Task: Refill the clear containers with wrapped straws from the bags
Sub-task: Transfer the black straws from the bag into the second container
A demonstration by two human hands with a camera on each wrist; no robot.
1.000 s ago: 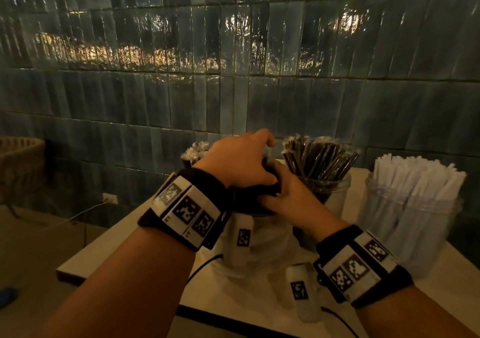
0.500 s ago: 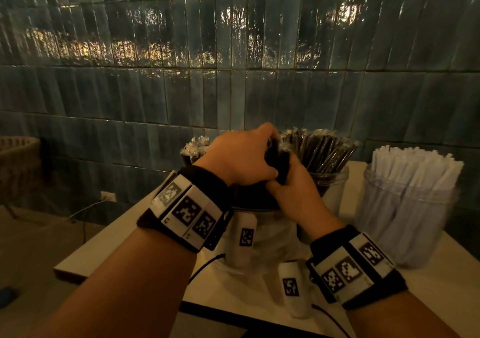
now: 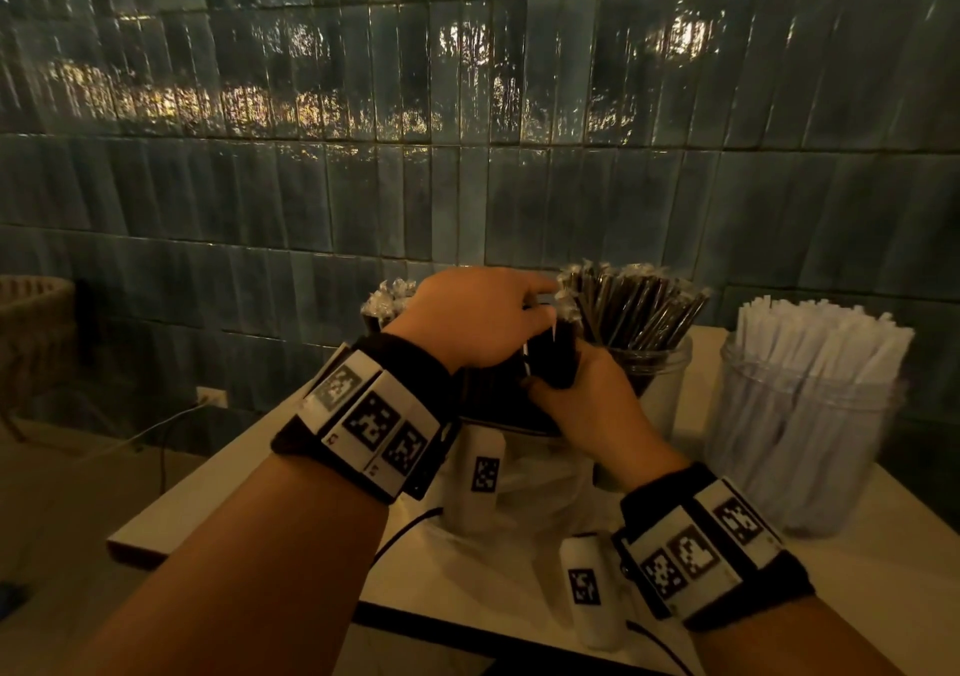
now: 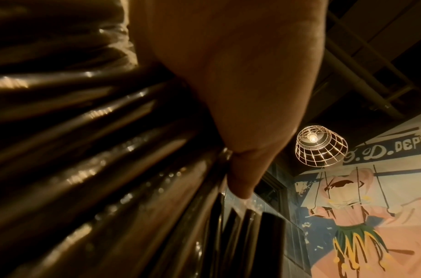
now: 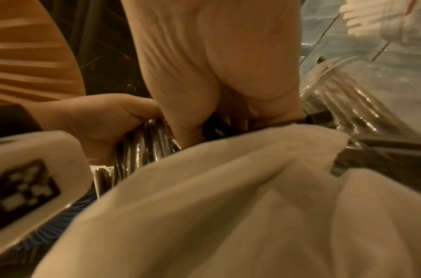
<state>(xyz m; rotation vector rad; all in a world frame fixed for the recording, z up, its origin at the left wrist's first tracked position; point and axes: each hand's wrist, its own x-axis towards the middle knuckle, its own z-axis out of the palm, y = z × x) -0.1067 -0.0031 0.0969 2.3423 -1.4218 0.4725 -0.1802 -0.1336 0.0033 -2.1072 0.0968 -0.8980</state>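
Both hands meet over a white plastic bag (image 3: 535,478) of black wrapped straws at the table's middle. My left hand (image 3: 483,316) lies over the top of a bundle of black straws (image 3: 553,358), fingers curled round it; the left wrist view shows the glossy wrapped straws (image 4: 109,169) running under the palm. My right hand (image 3: 576,394) grips the same bundle from below and the right. Just behind stands a clear jar (image 3: 654,368) packed with black wrapped straws (image 3: 634,301). The right wrist view shows the bag's white plastic (image 5: 228,206) close up.
A clear jar of white paper-wrapped straws (image 3: 810,415) stands at the right on the white table (image 3: 883,587). Another cluster of wrapped straw tips (image 3: 387,298) pokes up behind my left hand. A tiled wall (image 3: 467,155) backs the table; a woven basket (image 3: 31,322) sits far left.
The bundle of black straws has risen out of the bag, with both hands lifting and shifting slightly right toward the jar of black straws.
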